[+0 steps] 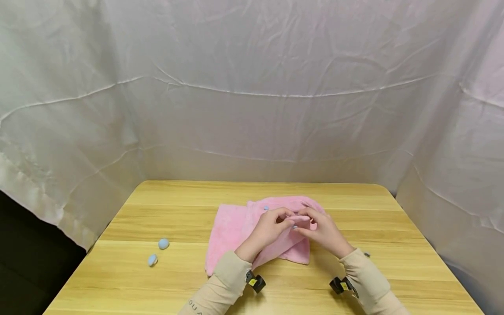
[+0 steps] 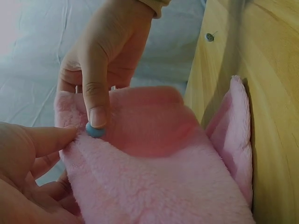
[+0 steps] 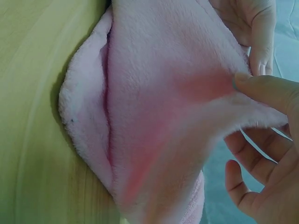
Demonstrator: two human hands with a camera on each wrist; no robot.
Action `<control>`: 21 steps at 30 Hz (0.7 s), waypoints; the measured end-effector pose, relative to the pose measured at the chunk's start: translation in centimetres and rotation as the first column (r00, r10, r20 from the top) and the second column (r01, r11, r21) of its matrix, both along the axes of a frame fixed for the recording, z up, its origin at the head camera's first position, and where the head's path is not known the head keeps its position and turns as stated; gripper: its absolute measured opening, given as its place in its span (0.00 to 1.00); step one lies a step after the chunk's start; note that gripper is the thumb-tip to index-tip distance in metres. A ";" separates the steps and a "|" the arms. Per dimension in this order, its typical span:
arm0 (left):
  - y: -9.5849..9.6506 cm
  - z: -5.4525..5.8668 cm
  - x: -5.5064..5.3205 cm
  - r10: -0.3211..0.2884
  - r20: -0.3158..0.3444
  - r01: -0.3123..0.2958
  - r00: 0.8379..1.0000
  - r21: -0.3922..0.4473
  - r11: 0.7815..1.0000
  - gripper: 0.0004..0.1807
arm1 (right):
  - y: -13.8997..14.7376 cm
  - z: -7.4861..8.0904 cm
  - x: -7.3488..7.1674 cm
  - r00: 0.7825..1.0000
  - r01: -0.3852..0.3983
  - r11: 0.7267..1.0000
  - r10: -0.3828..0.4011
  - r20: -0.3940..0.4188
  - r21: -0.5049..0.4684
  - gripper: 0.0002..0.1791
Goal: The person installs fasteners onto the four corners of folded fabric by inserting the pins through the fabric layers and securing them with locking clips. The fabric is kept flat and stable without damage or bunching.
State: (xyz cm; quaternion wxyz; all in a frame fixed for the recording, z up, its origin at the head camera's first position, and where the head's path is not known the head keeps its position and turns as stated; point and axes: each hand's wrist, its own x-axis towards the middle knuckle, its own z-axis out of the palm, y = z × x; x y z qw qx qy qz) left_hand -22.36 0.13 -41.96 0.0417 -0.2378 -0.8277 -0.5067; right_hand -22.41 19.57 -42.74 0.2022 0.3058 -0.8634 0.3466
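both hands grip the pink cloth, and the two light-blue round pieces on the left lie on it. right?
No: the two light-blue round pieces on the left lie on the wooden table, apart from the pink cloth, as the head view shows. The left hand and right hand do grip the cloth.

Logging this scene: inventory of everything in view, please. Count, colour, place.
Table: 1, wood-toned, centre
Cloth: 1, pink, mid-table, partly lifted
Loose knobs: 2, light blue, table's left side
Far knob: 1, blue, cloth's far side
Pressed knob: 1, blue, lifted part of cloth
Small piece: 1, blue-grey, table's right side
Curtain: panel count unclear, grey-white, behind and beside table
Dark area: 1, black, lower left
Wrist cameras: 2, black and yellow, one per wrist
Sleeves: 2, beige, forearms
Left hand: 1, pinching cloth
Right hand: 1, pinching cloth, thumb on pressed knob
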 end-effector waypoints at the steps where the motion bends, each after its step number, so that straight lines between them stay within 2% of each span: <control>1: 0.0 0.0 0.0 -0.004 0.000 0.004 1.000 0.002 1.000 0.06 | 0.0 0.0 0.0 1.000 -0.004 1.000 0.004 -0.002 -0.008 0.19; 9: 0.1 0.3 0.4 -0.016 0.023 0.016 1.000 -0.010 1.000 0.06 | -0.1 -0.4 0.1 1.000 -0.024 0.998 0.025 0.005 -0.062 0.16; 17: 0.2 0.5 0.7 -0.076 0.009 0.077 0.997 -0.035 0.996 0.07 | 0.1 -0.7 -0.2 0.999 0.003 0.997 -0.007 -0.048 -0.071 0.14; 21: 0.0 0.9 0.6 -0.076 0.008 0.076 0.997 -0.067 0.995 0.08 | 0.1 -0.6 -0.3 0.997 0.001 0.998 -0.006 -0.082 -0.066 0.13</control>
